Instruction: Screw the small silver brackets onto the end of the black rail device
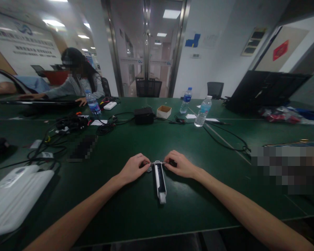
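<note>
A narrow, long device with a white frame and a dark middle lies on the green table, its white tip pointing towards me. Across its far end runs a thin metal bar. My left hand has thumb and forefinger pinched at the bar's left end. On the opposite side, my right hand pinches the right end with its fingers curled. A small grey metal piece sits just under my left fingertips. What exactly lies between the fingertips is too small to see clearly.
White cases stand at the left, near tangled cables and a dark phone-like slab. Farther back are a black box, a small open carton and water bottles. Another person sits across the table.
</note>
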The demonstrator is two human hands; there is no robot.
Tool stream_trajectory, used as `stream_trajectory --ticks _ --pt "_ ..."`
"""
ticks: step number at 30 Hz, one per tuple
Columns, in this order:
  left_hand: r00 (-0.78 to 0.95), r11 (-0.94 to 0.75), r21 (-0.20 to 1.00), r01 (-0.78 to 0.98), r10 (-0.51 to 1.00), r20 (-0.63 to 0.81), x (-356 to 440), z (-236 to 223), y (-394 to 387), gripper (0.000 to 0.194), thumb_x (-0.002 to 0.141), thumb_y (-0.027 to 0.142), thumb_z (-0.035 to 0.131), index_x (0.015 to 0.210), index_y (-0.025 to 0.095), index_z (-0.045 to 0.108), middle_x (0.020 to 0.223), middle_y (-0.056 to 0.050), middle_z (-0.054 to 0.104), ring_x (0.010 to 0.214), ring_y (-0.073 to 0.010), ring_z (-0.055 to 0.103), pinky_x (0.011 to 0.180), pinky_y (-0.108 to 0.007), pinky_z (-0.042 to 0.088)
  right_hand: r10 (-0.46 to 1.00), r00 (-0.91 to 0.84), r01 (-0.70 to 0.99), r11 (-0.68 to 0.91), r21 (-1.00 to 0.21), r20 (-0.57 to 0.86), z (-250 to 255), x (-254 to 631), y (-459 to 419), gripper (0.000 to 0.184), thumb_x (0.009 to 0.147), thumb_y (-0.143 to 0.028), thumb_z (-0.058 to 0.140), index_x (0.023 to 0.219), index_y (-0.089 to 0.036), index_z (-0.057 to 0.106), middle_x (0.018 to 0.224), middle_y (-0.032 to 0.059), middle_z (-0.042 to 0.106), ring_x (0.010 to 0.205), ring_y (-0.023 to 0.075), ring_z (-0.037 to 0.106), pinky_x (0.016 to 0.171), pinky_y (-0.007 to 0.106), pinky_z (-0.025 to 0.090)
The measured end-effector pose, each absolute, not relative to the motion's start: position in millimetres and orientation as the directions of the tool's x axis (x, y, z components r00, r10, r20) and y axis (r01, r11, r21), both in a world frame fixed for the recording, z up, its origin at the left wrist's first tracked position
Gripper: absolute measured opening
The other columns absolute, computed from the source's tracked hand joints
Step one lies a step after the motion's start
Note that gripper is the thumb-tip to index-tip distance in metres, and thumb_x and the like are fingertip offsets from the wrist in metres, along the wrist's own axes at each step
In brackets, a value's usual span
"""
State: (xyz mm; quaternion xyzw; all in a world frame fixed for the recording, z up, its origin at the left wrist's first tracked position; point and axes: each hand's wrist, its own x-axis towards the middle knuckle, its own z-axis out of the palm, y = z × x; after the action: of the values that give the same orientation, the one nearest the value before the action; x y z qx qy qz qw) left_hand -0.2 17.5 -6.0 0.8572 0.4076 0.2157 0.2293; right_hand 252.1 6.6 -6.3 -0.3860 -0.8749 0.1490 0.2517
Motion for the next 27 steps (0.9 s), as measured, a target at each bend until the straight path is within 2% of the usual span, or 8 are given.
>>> stream_trajectory --ticks 23,27 --pt "0.583 -0.561 0.578 0.593 0.794 0.173 -2.3 -9.3 18.9 0.022 0.090 0.034 0.051 0.096 0.019 0.066 0.089 -0.003 0.056 0.073 -0.0169 0.050 0.063 -0.027 0.042 0.752 -0.573 0.596 0.655 -0.465 0.325 -7.9 252.8 6.7 0.005 0.085 -0.020 0.057 0.088 -0.017 0.060 0.085 0.0051 0.060 0.080 0.0173 0.053 0.071 0.031 0.046" --pt "0.578 -0.558 0.576 0.598 0.798 0.173 -2.0 -10.4 19.1 0.022 0.090 0.035 0.052 0.096 0.018 0.066 0.089 -0.003 0.056 0.073 -0.0167 0.050 0.063 -0.027 0.041 0.749 -0.558 0.594 0.662 -0.458 0.359 -7.4 252.1 5.6 0.011 0.085 -0.020 0.057 0.095 -0.017 0.059 0.093 0.0071 0.060 0.086 0.0187 0.054 0.075 0.034 0.047"
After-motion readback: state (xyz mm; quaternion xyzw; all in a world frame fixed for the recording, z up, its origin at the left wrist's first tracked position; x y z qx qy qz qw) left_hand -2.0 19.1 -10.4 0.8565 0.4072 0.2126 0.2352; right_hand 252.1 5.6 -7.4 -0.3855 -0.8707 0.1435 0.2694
